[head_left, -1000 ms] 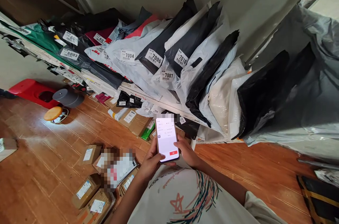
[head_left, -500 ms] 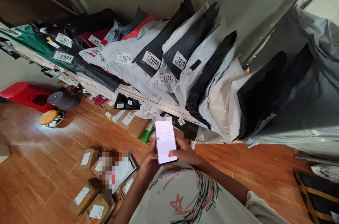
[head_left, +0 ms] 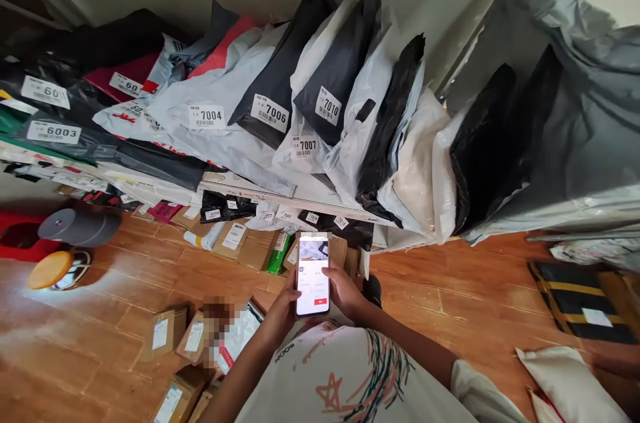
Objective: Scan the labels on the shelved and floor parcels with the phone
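Note:
A smartphone (head_left: 313, 274) with a lit white screen is upright in front of my chest. My left hand (head_left: 281, 311) grips its left edge from below. Against the right edge rests my right hand (head_left: 344, 291), thumb near the screen. Just beyond the phone, a low shelf (head_left: 280, 191) carries a leaning row of grey, black and white parcel bags with number labels, such as 7004 (head_left: 207, 116), 7006 (head_left: 270, 113), 7007 (head_left: 304, 146) and 7010 (head_left: 329, 106).
Several small cardboard boxes (head_left: 163, 333) lie on the wooden floor at lower left, and more boxes (head_left: 253, 246) sit under the shelf. At far left are a grey roll (head_left: 80, 226) and an orange-topped stool (head_left: 50, 269). A black-and-yellow parcel (head_left: 575, 299) and white bags (head_left: 570, 386) lie at right.
My view has swung right and down, so the shelf and floor items shifted left and a black-and-yellow parcel came into view. The phone stays in both hands; its screen content has changed.

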`<state>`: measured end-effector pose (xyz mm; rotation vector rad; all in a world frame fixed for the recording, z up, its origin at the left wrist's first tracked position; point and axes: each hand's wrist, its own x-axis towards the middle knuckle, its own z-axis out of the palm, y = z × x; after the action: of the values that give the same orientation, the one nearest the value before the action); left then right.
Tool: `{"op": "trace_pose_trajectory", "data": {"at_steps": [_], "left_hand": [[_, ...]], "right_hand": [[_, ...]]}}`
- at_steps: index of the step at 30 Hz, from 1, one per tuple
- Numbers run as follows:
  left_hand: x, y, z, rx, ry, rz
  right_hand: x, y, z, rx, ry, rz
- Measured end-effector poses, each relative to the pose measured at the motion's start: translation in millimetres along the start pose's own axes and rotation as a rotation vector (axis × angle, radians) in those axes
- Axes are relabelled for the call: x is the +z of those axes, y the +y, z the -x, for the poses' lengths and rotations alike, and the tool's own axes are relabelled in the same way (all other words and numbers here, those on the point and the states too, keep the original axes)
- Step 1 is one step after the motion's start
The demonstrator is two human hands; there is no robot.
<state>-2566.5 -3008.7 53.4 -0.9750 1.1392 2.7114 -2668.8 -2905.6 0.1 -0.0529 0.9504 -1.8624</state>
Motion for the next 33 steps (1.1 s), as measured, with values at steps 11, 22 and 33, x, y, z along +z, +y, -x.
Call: {"op": "trace_pose_trajectory", "data": {"at_steps": [11,22,33], "left_hand": [[-15.5,-30.3,17.9,-0.092,-0.154,0.017],[25.0,-140.8,88.7,0.146,0.009,0.208],[102.5,-300.3,153.7,0.323,0.092,0.397]], "right_hand": [[-1.1,23.1,43.3,-0.136,0.109,-0.021],[-43.2,39.9,130.3,-0.043,-0.075,0.202],[-115.7,44.2,283.6,0.027,-0.074,0.442]]}}
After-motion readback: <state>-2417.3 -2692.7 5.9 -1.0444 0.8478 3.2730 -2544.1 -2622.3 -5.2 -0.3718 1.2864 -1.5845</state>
